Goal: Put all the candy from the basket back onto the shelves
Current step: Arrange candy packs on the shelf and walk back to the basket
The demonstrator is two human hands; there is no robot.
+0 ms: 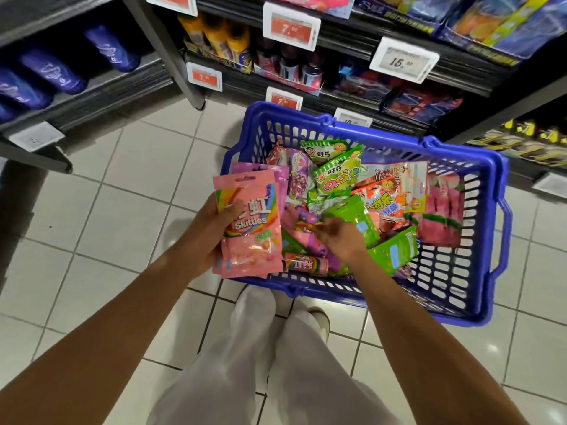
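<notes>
standing over a blue perforated plastic shopping basket (478, 289) that sits on the pale tiled floor (122, 191), just in front of dark store shelves (352, 41). left hand (208, 234) holds a stack of flat pouches upright at the basket's near-left corner: a pink skittles candy pouch (250, 228) in front, a purple pouch (276, 174) showing behind it. thumb lies across the pink pouch's face, fingers wrapped round the back edge, so the left grip is closed on the stack. right hand (339, 237) reaches down into the basket, fingers curled over the heap, fingertips (320, 231) touching a pink and purple pouch; cannot tell whether that grip has actually taken hold of anything.

basket still loaded: green qq gummy bags (337, 176) toward the back, orange-red cola gummy bag (386, 200) in the middle, green resealable pouches (392, 250) just right of the right hand, a clear bag of pink peach-shaped sweets (441, 210) against the right wall, a small skittles tube (306, 265) lying flat near the front wall. purple grape candy bag (300, 176) at back left.

shelves carry white and orange price tags (290, 27), blue boxes, bottles. blue tubes (52, 72) lie on the left-hand shelf. person's white trousers (245, 363) and shoes below.
</notes>
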